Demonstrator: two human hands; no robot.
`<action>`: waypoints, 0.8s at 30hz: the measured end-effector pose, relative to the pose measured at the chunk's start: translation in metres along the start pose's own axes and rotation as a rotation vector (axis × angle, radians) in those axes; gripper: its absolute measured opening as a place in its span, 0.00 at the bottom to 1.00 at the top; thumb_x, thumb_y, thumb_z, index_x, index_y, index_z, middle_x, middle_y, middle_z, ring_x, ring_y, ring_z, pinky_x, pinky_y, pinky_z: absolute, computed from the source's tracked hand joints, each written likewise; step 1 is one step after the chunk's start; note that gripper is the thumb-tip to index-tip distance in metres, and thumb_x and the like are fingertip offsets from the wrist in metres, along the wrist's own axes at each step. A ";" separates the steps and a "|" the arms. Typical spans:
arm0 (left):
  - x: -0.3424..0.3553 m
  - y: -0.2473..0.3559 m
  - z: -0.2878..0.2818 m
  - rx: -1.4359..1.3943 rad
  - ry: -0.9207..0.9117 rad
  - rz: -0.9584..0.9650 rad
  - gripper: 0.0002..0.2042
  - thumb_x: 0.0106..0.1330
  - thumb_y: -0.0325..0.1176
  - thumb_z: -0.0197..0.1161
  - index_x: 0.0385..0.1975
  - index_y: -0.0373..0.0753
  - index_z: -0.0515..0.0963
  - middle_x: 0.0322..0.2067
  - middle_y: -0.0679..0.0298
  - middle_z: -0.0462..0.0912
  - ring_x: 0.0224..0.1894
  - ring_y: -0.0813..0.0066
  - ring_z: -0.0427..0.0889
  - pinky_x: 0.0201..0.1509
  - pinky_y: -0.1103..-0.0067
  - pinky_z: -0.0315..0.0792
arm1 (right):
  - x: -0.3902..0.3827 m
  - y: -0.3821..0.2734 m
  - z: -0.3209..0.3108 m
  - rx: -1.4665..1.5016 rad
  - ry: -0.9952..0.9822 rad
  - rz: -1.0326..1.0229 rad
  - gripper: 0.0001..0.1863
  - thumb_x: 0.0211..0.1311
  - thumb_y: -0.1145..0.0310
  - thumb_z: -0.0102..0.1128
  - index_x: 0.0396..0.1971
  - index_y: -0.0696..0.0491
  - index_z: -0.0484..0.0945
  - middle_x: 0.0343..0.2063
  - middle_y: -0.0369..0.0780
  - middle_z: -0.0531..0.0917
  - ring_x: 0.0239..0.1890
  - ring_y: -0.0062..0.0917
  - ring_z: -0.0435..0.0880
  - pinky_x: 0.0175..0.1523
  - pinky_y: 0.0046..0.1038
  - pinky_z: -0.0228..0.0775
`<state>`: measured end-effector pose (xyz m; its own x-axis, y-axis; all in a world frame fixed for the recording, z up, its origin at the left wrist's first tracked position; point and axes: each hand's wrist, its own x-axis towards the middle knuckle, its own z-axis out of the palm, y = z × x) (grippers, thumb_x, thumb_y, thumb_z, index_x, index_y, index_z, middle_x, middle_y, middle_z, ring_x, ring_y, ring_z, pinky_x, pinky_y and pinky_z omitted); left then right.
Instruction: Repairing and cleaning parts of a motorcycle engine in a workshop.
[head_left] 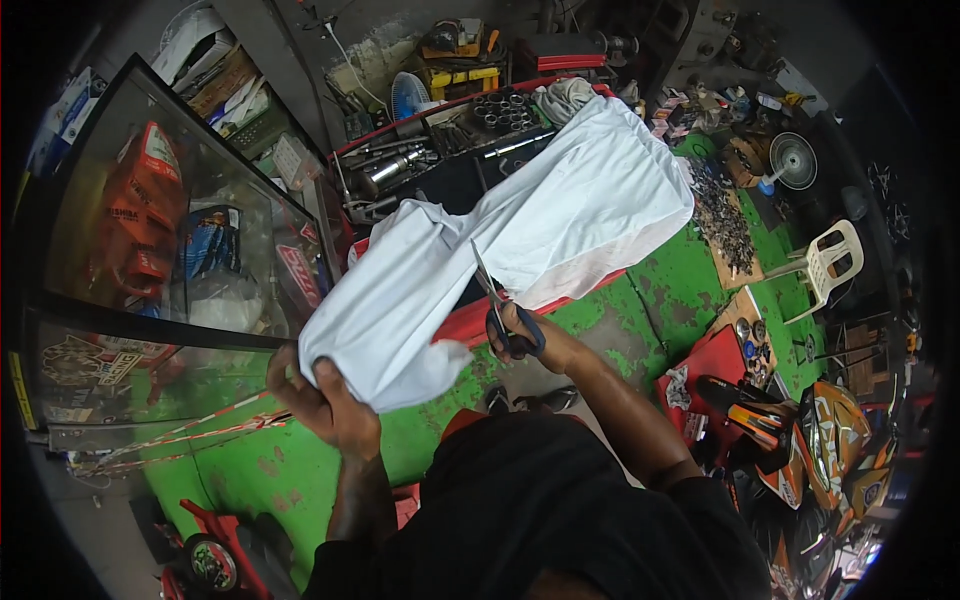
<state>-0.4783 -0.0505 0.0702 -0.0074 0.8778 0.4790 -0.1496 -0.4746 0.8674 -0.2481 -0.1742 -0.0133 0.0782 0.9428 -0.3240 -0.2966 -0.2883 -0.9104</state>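
Note:
A long white cloth (590, 200) stretches diagonally over a red-edged bench (470, 321) holding metal tools. My left hand (335, 405) grips its lower-left end, fingers wrapped into the fabric, which hangs bunched from that hand. My right hand (535, 345) is closed on the dark handles of a pair of scissors (483, 270). Their metal blades point up at the cloth's narrowed middle, at an edge between the gathered left part and the flatter right part. Whether the blades are closed on the fabric I cannot tell.
A glass display case (165, 250) stands at left. A white plastic chair (825, 260), a standing fan (790, 160) and small parts on cardboard (725, 230) are at right. Motorcycles (810, 450) stand at lower right; red bodywork (245, 535) is at lower left, on the green floor (220, 460).

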 end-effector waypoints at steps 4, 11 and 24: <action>-0.012 0.005 -0.027 0.181 0.112 0.099 0.12 0.72 0.27 0.54 0.53 0.32 0.68 0.51 0.58 0.70 0.53 0.68 0.68 0.60 0.69 0.63 | 0.010 -0.012 0.014 0.123 0.029 -0.028 0.39 0.58 0.24 0.48 0.28 0.52 0.73 0.23 0.34 0.73 0.23 0.20 0.73 0.30 0.23 0.62; -0.038 -0.005 -0.052 0.374 -0.052 0.059 0.10 0.70 0.22 0.53 0.49 0.29 0.74 0.47 0.56 0.76 0.52 0.66 0.73 0.62 0.71 0.63 | 0.002 0.018 0.013 0.189 0.161 0.053 0.30 0.61 0.36 0.60 0.26 0.53 0.74 0.20 0.34 0.74 0.19 0.16 0.71 0.25 0.21 0.60; -0.101 -0.037 -0.111 0.403 -0.254 -0.181 0.06 0.70 0.23 0.54 0.43 0.31 0.74 0.41 0.57 0.77 0.47 0.67 0.74 0.56 0.73 0.66 | 0.023 0.019 0.010 0.045 0.113 0.102 0.31 0.61 0.35 0.59 0.27 0.52 0.77 0.21 0.34 0.77 0.21 0.17 0.75 0.28 0.21 0.64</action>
<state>-0.5815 -0.1139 -0.0251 0.2318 0.9283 0.2908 0.2671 -0.3482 0.8985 -0.2614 -0.1563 -0.0357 0.1513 0.8834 -0.4436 -0.3511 -0.3715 -0.8595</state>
